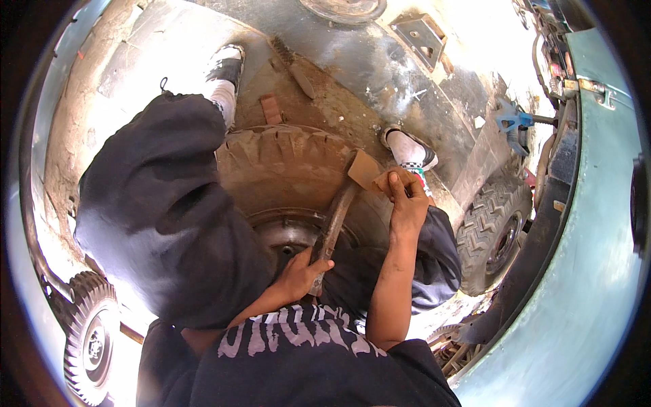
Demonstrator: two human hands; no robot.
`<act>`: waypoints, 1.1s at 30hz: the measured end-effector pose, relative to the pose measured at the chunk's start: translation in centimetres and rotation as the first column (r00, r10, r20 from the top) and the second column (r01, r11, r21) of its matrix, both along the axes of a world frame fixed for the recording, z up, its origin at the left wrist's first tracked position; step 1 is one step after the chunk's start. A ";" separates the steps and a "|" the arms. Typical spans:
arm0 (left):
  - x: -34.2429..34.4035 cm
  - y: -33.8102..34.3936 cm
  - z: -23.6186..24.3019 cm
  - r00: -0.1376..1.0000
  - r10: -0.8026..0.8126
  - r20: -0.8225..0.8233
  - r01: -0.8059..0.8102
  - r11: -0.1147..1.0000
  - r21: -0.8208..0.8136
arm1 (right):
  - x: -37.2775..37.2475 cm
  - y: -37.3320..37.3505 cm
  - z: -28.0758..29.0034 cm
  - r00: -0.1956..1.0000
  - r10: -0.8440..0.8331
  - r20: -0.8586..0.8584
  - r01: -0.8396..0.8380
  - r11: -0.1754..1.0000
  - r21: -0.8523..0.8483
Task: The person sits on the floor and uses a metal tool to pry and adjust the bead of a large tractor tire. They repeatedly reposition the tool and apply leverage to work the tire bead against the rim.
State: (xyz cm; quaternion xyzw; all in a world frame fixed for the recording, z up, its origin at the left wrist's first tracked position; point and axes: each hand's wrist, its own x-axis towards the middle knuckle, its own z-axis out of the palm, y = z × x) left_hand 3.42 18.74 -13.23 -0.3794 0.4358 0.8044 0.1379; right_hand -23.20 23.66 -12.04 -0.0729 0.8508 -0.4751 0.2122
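My left hand (298,276) is wrapped round the lower end of a long, slightly curved, worn brown-grey bar (333,227), which slants up and away to the right. At its far end is a flat tan rectangular piece (365,169); whether it is fixed to the bar or only lies against it, I cannot tell. The fingers of my right hand (405,193) pinch the right edge of that piece. Beneath the bar, between my legs, a large brown tire (285,159) lies on its side, with its dark metal rim (288,230) partly hidden by my left arm and leg.
Beyond the tire lie a wire brush (293,68) and a reddish block (271,108). Farther off are a metal bracket (420,41) and a round disc (344,8). Vehicle wheels stand at the right (495,234) and lower left (91,339). A pale blue-green vehicle panel (583,271) borders the right.
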 end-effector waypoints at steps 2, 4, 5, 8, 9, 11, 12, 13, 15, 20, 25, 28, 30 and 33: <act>-0.3 -0.9 0.8 0.999 -0.035 0.035 0.033 0.998 0.061 | 0.0 -0.3 1.3 0.999 -0.013 0.045 0.011 0.999 0.047; -0.3 -0.8 0.9 0.999 -0.027 0.020 0.026 0.999 0.032 | 0.0 -0.6 1.3 0.999 -0.009 -0.037 0.010 1.000 0.021; -0.2 -0.4 0.4 1.000 -0.002 -0.013 0.002 1.000 -0.027 | 0.1 -0.7 1.3 0.997 -0.005 -0.077 0.006 1.000 0.008; -0.1 -0.4 0.2 0.999 -0.032 -0.040 0.030 0.999 -0.041 | 0.3 -0.8 0.9 0.980 -0.012 -0.197 0.013 1.000 0.005; -0.2 -0.6 0.3 0.998 -0.057 -0.037 0.057 0.998 -0.019 | 0.4 -0.8 1.0 0.960 0.010 -0.279 0.008 0.998 0.066; -0.4 -1.1 0.8 0.998 -0.068 0.002 0.068 0.996 0.062 | 0.6 -1.0 1.4 0.902 0.077 -0.425 0.006 0.982 0.189; -0.4 -1.1 0.9 0.998 -0.067 0.006 0.067 0.996 0.057 | 0.6 -1.2 1.8 0.887 0.129 -0.444 -0.030 0.974 0.224; -0.4 -1.1 1.0 0.998 -0.066 0.011 0.066 0.996 0.053 | 0.7 -1.6 2.4 0.869 0.183 -0.459 -0.065 0.963 0.260; -0.3 -0.7 0.8 0.999 -0.051 -0.010 0.051 0.998 -0.046 | 1.0 -2.3 3.2 0.839 0.304 -0.452 -0.164 0.932 0.323; 0.0 0.0 -0.1 1.000 -0.003 -0.019 0.003 1.000 0.016 | 2.7 -2.3 0.8 0.505 0.792 -0.342 -0.542 0.600 0.589; -0.5 -1.4 1.8 0.998 -0.029 0.048 0.025 0.997 0.069 | 5.9 -2.0 1.4 0.610 0.748 -0.262 -0.556 0.640 0.530; -0.1 -0.4 0.5 1.000 -0.004 0.010 0.004 1.000 0.023 | 6.6 -1.8 0.4 0.538 0.795 -0.280 -0.547 0.582 0.602; -0.1 -0.2 0.2 1.000 0.017 -0.002 -0.017 0.999 0.049 | 5.7 -2.1 -0.7 0.527 0.809 -0.258 -0.545 0.555 0.628; 0.3 1.2 -1.4 0.999 0.014 -0.034 -0.017 0.995 -0.102 | 3.2 -3.5 -1.6 0.583 0.792 -0.181 -0.570 0.557 0.605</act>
